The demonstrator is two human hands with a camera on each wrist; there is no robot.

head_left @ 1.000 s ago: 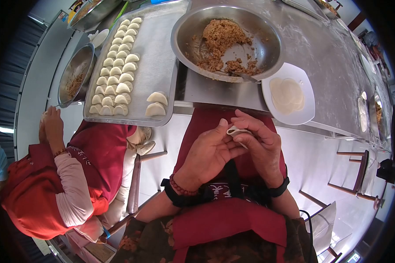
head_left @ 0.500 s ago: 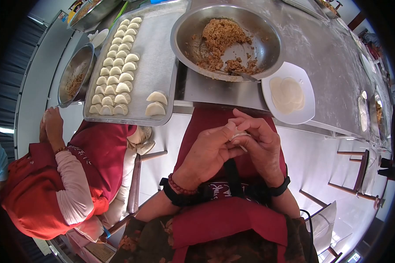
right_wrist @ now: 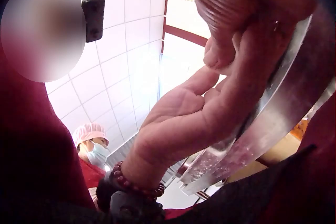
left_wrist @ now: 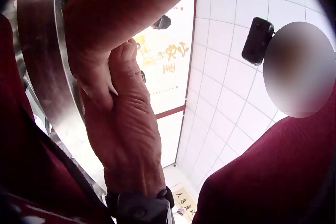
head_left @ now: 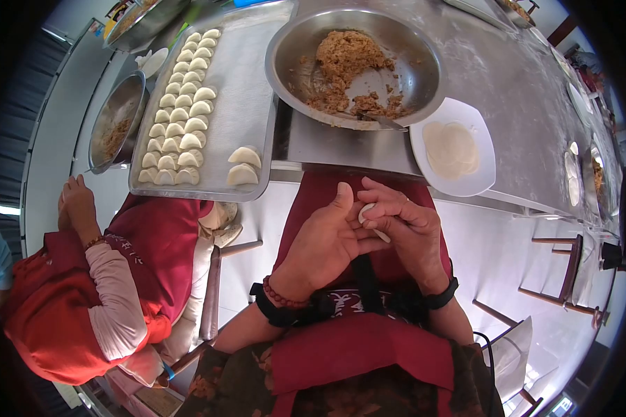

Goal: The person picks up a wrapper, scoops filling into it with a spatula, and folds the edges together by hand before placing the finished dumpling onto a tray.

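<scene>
Fingers of the right hand (head_left: 410, 233) curl around and pinch a small pale folded dough dumpling (head_left: 366, 212), held above the lap just short of the table edge. The left hand (head_left: 327, 243) lies against it with the thumb raised clear of the dough. Its fingers run under the right hand, so I cannot tell whether they grip.

Beyond, on the steel table (head_left: 515, 97):
- a white plate of round wrappers (head_left: 485, 163)
- a large steel bowl of brown minced filling (head_left: 424, 69)
- a steel tray with rows of finished dumplings (head_left: 240, 90)

A second person in a red apron (head_left: 146, 243) sits to the left.
</scene>
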